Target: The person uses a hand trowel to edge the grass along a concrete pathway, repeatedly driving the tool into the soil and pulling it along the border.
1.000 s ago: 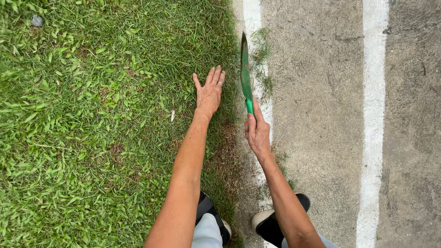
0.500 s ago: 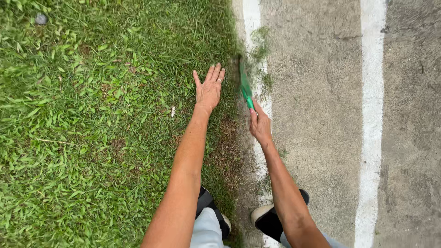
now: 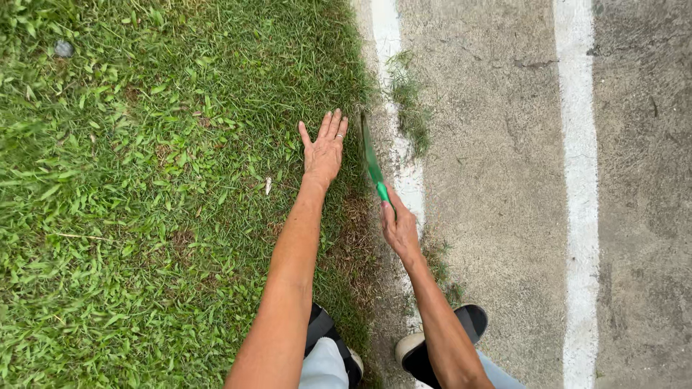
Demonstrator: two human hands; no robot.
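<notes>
My left hand (image 3: pixel 324 149) lies flat on the grass (image 3: pixel 144 202), fingers spread, close to the lawn's right edge, with a ring on one finger. My right hand (image 3: pixel 398 227) grips the handle of a long green blade (image 3: pixel 373 162), blurred with motion. The blade runs along the border between the grass and the pavement, just right of my left hand's fingertips. The strip of lawn edge (image 3: pixel 357 238) between my two hands is brown and bare.
Grey pavement (image 3: pixel 490 180) fills the right side, with two white painted lines (image 3: pixel 577 187). A tuft of grass (image 3: pixel 409 101) grows over the nearer line. My shoes (image 3: pixel 440 346) show at the bottom. A small grey stone (image 3: pixel 63 48) lies at the far left.
The green blade has swung down and left, from over the white line to the grass edge. My right hand has moved slightly down. The left hand has stayed in place.
</notes>
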